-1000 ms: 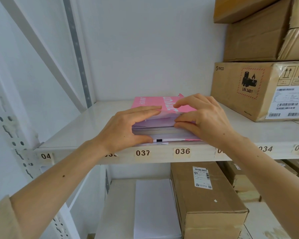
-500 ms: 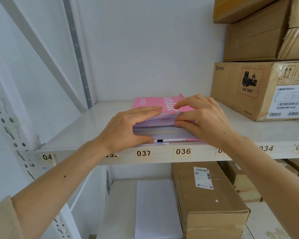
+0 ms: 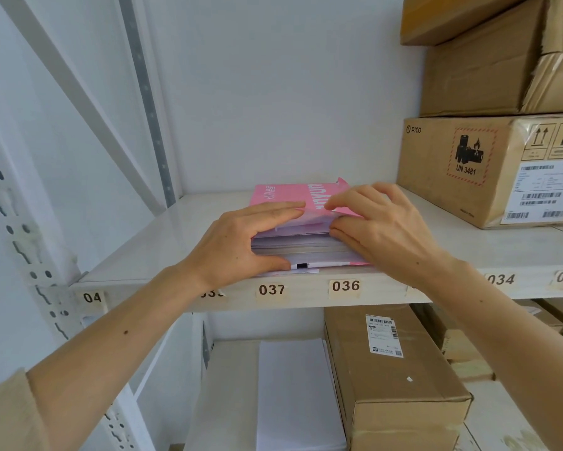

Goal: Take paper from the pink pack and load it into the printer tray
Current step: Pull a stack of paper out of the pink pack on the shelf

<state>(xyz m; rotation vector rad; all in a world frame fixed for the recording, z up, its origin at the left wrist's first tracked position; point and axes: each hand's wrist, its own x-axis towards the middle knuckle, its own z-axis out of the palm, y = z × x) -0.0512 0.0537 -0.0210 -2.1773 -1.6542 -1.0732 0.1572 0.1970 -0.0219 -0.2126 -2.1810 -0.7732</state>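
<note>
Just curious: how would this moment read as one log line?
step: taking paper | both hands: left hand, right hand on pink pack | place: shelf | printer: unseen

We see two bare forearms reaching in from the lower corners of the view, each ending in a bare hand: the left hand (image 3: 241, 245) and the right hand (image 3: 390, 229). No rings, watch or bracelets show on either wrist or on the fingers (image 3: 273, 211). A tan sleeve (image 3: 7, 415) covers the left upper arm, its edge ending near the elbow. The fingernails are short and unpainted.
</note>
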